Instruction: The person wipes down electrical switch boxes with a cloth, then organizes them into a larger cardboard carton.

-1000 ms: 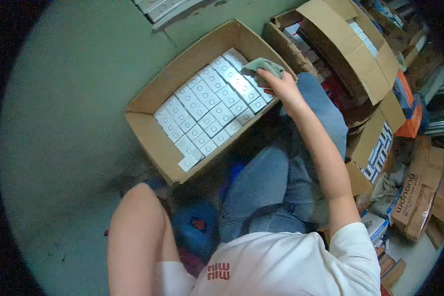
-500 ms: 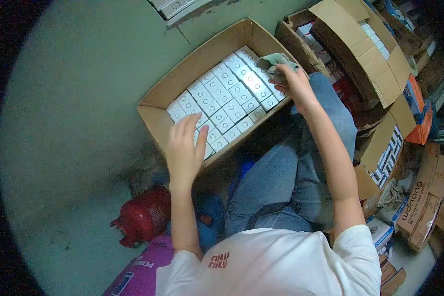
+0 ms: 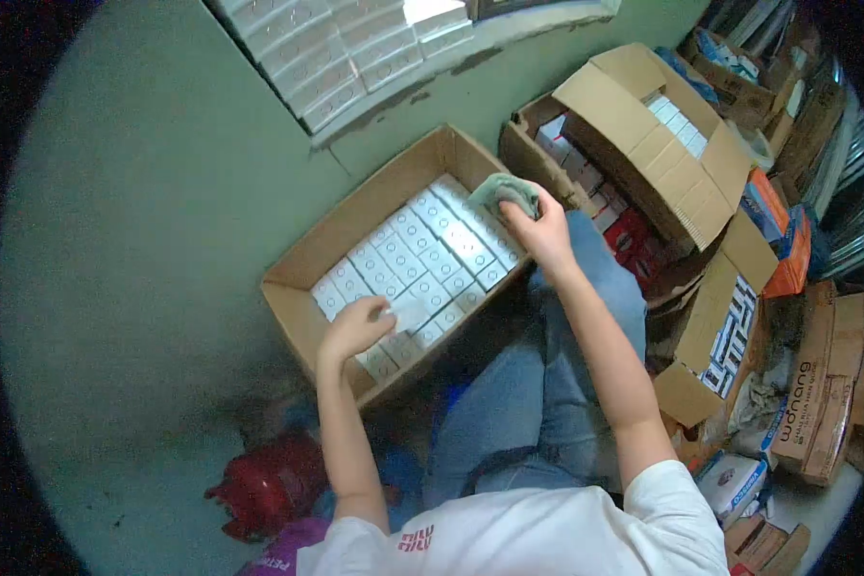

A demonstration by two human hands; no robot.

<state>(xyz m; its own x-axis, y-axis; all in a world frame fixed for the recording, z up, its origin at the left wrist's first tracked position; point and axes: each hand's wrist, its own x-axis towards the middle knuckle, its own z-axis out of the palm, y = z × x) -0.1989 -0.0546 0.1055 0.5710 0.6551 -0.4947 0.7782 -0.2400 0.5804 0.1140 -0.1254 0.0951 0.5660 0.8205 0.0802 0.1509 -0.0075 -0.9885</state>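
Note:
Rows of small white boxes (image 3: 415,240), each with a round mark on top, fill much of an open cardboard carton (image 3: 302,264). My left hand (image 3: 353,328) is over the near left part of the rows, thumb and fingers closed in a pinch. At its fingertips is a blurred small white box (image 3: 410,315), tilted against the rows. Above the carton's right end, my right hand (image 3: 541,230) grips a crumpled grey-green cloth (image 3: 497,192), its fingers wrapped into the fabric.
Another carton with raised flaps (image 3: 634,106) stands to the right, holding more boxes. Nearer is a carton with black-and-white contents (image 3: 730,336). Transparent stacked trays (image 3: 346,58) sit in a wall opening. A red gas cylinder (image 3: 274,485) stands at lower left.
The view has tilted up, showing more of the wall opening. My left hand has gone from spread fingers to a pinch at the boxes. My right hand still holds the cloth.

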